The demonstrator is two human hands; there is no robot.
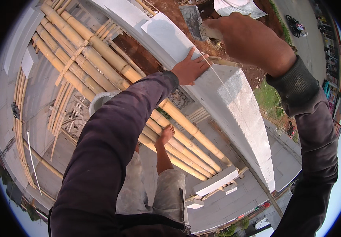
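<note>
My left hand [189,70] lies open, fingers spread, on a pale lightweight block [163,34] along the top of a wall, beside a thin taut string [229,89]. My right hand [253,41] is raised beyond the wall's outer side, closed round the handle of a flat grey trowel [191,21]. The white block wall [245,130] continues toward the lower right. A round pale bucket [98,102] is partly hidden behind my left forearm.
A bamboo scaffold [83,55] runs beside the wall, with my bare foot [166,134] on its poles. A drop surrounds it, with rubble [178,96] and loose poles below. Outside are red soil, a white sheet [237,7] and a road with a motorbike [296,27].
</note>
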